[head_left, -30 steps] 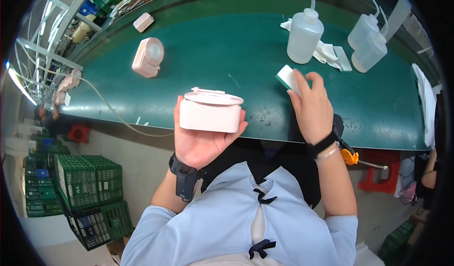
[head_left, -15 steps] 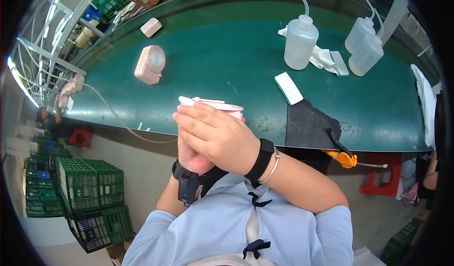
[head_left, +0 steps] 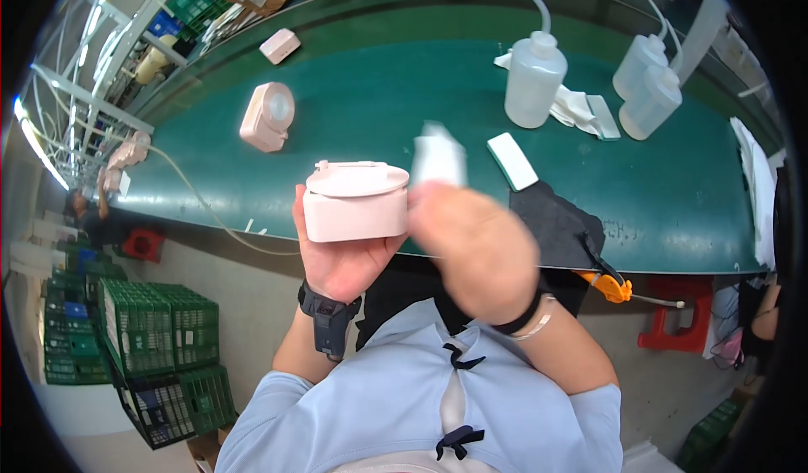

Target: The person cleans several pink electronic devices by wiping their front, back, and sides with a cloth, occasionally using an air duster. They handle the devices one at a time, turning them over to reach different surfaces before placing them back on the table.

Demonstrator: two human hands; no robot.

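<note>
My left hand (head_left: pixel 343 269) cups a pale pink plastic housing (head_left: pixel 357 216) from below, with the thumb up along its left side. The housing has a straight-walled, rounded body with a flat oval top piece (head_left: pixel 358 180) on it. Close to its right side is my right hand (head_left: pixel 480 241), smeared by motion. Between its thumb and fingers a blurred white cloth (head_left: pixel 438 158) sticks up; its exact form cannot be made out. A similar pink housing with a round face (head_left: pixel 268 116) stands on the green work surface (head_left: pixel 362 94), farther off to the left.
A smaller pink block (head_left: pixel 280 45) lies behind. To the right are a white-and-green sponge block (head_left: pixel 512 162), a squeeze bottle (head_left: pixel 535 82), more bottles (head_left: pixel 650 103), white cloth (head_left: pixel 575 108), a black mat (head_left: pixel 551 220) and an orange-handled tool (head_left: pixel 608 286). Green crates (head_left: pixel 160 326) stand lower left.
My right hand has come off the pink housing and swung right with the white piece. The housing, earlier mostly covered by my hands, now shows its front and top.
</note>
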